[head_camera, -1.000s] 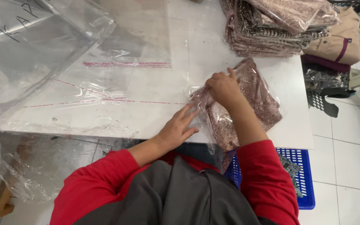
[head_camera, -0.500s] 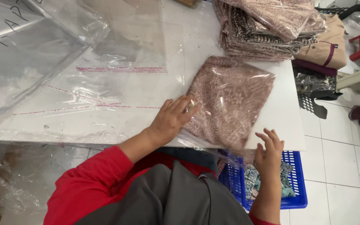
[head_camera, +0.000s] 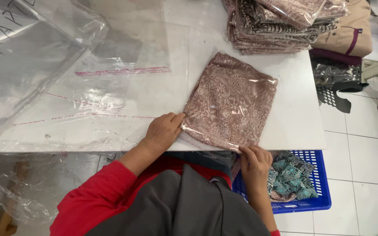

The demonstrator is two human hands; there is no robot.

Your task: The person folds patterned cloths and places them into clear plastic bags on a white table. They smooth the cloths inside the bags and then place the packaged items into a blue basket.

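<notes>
A folded brown patterned cloth in a clear plastic bag (head_camera: 230, 100) lies flat on the white table (head_camera: 294, 113) near its front edge. My left hand (head_camera: 162, 131) rests on the table with its fingertips pressing the bag's left corner. At the front edge, my right hand (head_camera: 254, 164) pinches the bag's open plastic end, which hangs over the table edge. My sleeves are red.
A stack of bagged cloths (head_camera: 276, 22) stands at the back right. Loose clear plastic bags (head_camera: 88, 83) with pink adhesive strips cover the table's left half. A blue basket (head_camera: 309, 183) holding teal patterned cloths sits on the tiled floor at my right.
The bagged cloth, held upright in both hands a second ago, now lies flat on the table. My right hand let go, dropped below the edge, then came up to the bag's open end.
</notes>
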